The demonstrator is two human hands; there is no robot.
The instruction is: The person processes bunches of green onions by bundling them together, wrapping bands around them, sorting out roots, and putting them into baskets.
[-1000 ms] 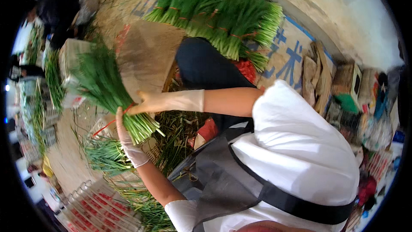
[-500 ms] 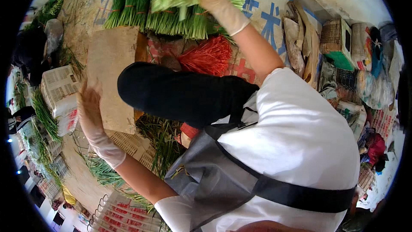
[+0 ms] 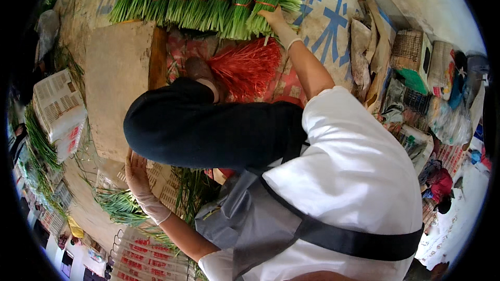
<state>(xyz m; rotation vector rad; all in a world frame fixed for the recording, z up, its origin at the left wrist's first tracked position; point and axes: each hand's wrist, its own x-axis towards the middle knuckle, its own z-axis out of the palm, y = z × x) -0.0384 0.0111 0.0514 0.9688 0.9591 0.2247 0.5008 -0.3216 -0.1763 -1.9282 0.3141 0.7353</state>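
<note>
A row of garlic chive bundles (image 3: 208,2), tied with red strips, lies at the top of the view, pale cut ends toward me. My gloved right hand (image 3: 278,23) grips the lower edge of the rightmost bundle (image 3: 268,2), near its cut end; some fingers are hidden against it. My left hand (image 3: 137,177), also gloved, holds nothing, its fingers stretched at the near edge of the wooden board (image 3: 117,88), beside my bent knee. A fan of red tie strips (image 3: 247,67) lies on the floor below the bundles.
Loose chives (image 3: 122,205) lie by my left forearm, and leaf scraps (image 3: 190,190) below my knee. A printed box (image 3: 58,101) stands at the left. Folded cardboard (image 3: 364,47) and a basket (image 3: 409,49) are at the right by the wall.
My right hand has come down and right with the chives, now lying at the row's right end. My left hand has dropped from beside the board to its near edge.
</note>
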